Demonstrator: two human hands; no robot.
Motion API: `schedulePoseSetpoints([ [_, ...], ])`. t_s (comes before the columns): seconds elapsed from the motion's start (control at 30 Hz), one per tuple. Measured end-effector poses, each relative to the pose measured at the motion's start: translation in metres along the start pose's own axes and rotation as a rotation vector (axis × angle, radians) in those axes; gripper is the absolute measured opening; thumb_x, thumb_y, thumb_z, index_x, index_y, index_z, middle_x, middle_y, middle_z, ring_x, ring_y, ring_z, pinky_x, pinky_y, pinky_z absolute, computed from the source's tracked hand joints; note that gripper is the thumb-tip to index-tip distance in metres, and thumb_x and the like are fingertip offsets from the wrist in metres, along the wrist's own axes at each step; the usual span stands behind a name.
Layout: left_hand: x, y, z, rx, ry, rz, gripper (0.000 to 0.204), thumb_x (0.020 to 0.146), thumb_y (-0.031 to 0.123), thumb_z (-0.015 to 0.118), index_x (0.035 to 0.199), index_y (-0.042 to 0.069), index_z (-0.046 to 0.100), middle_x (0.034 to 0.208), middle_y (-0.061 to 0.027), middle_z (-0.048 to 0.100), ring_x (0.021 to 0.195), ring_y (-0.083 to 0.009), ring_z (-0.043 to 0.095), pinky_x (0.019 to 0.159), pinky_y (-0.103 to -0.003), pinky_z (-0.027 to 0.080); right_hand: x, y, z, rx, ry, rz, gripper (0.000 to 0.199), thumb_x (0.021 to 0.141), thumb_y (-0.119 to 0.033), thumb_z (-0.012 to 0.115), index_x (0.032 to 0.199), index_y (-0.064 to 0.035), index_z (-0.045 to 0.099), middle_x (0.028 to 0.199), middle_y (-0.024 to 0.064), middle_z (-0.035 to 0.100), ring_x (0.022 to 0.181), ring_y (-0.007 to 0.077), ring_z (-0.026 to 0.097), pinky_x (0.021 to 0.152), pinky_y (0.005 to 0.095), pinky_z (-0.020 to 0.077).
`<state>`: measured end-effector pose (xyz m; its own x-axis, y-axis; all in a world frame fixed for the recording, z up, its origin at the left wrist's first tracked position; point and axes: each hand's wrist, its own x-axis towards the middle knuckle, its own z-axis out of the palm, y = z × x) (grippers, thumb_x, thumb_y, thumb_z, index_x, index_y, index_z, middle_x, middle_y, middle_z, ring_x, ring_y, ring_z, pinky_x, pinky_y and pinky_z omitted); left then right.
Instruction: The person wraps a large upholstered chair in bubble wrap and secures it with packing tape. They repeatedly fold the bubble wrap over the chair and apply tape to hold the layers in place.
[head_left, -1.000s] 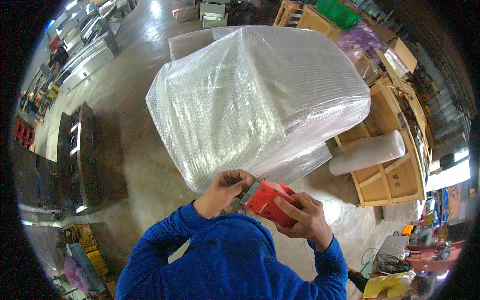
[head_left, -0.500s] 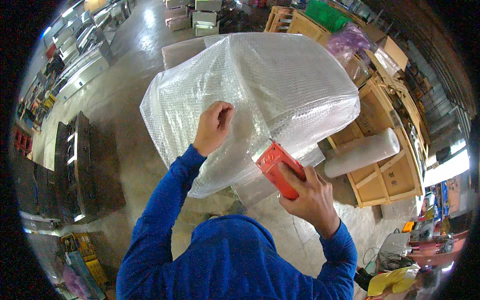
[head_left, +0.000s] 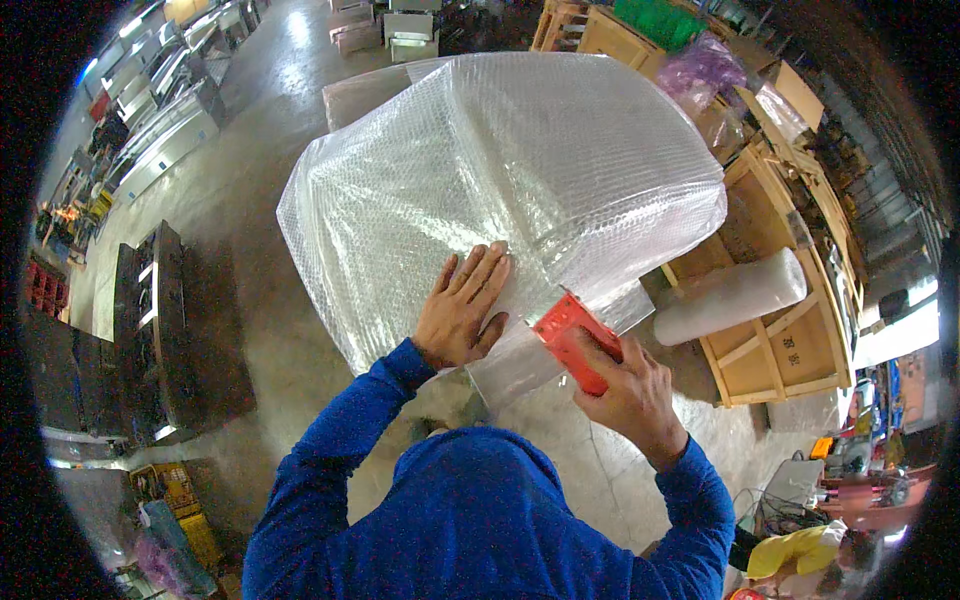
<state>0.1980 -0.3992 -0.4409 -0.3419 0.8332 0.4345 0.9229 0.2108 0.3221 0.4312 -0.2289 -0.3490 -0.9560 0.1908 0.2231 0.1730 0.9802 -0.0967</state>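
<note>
A large bulky object wrapped in clear bubble wrap [head_left: 590,140] stands in front of me; what is inside is hidden. My left hand [head_left: 465,305] lies flat against its near side, fingers stretched out. In my right hand [head_left: 640,395] is a red tape dispenser [head_left: 578,342], gripped from behind with its front end at the wrap's near edge. A strip of tape is hard to make out against the shiny film. Below the dispenser, a loose flap of clear film [head_left: 515,380] hangs over the near side.
To the right, a white roll of wrap [head_left: 735,297] lies against a wooden crate [head_left: 780,355]. Behind it are purple film [head_left: 705,68] and a green bin [head_left: 660,22]. A dark metal unit [head_left: 150,330] stands on the concrete floor at left. A person in yellow [head_left: 797,550] is at lower right.
My left hand has gone from a closed pinch to lying flat on the wrap, lower and further right. The tape dispenser has shifted slightly right and down.
</note>
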Motion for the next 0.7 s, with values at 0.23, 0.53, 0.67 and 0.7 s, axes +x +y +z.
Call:
schedulePoseSetpoints([
  [0.23, 0.000, 0.008, 0.011, 0.123, 0.019, -0.029, 0.079, 0.095, 0.046, 0.057, 0.158, 0.006, 0.031, 0.167, -0.0153, 0.025, 0.153, -0.0362, 0.027, 0.123, -0.058, 0.020, -0.020, 0.014, 0.012, -0.052, -0.163, 0.156, 0.078, 0.070, -0.025, 0.079, 0.145, -0.0269, 0.057, 0.102, 0.0171, 0.059, 0.094, 0.0379, 0.066, 0.078, 0.0502, 0.0560],
  [0.53, 0.008, 0.023, 0.066, 0.635, -0.049, 0.300, 0.086, 0.087, 0.049, 0.065, 0.158, 0.011, 0.036, 0.168, -0.0041, 0.027, 0.154, -0.0221, 0.025, 0.125, -0.050, 0.017, 0.038, -0.024, 0.015, -0.343, -0.268, 0.114, 0.060, 0.075, -0.021, 0.073, 0.132, -0.0077, 0.059, 0.093, 0.0178, 0.069, 0.084, 0.0368, 0.071, 0.070, 0.0487, 0.0589],
  [0.67, 0.009, 0.020, 0.073, 0.730, -0.084, 0.235, 0.088, 0.087, 0.049, 0.066, 0.159, 0.008, 0.034, 0.169, -0.0058, 0.025, 0.156, -0.0247, 0.020, 0.126, -0.045, 0.015, 0.059, -0.050, 0.039, -0.702, -0.611, -0.019, 0.018, 0.078, -0.018, 0.070, 0.090, -0.0094, 0.080, 0.095, 0.0122, 0.076, 0.087, 0.0315, 0.073, 0.058, 0.0469, 0.0567],
  [0.7, 0.010, 0.020, 0.074, 0.741, -0.092, 0.245, 0.089, 0.086, 0.049, 0.066, 0.159, 0.008, 0.034, 0.169, -0.0060, 0.025, 0.156, -0.0252, 0.019, 0.126, -0.044, 0.016, 0.054, -0.052, 0.041, -0.712, -0.710, -0.017, 0.018, 0.079, -0.017, 0.070, 0.091, -0.0096, 0.080, 0.095, 0.0125, 0.077, 0.087, 0.0296, 0.074, 0.060, 0.0449, 0.0572],
])
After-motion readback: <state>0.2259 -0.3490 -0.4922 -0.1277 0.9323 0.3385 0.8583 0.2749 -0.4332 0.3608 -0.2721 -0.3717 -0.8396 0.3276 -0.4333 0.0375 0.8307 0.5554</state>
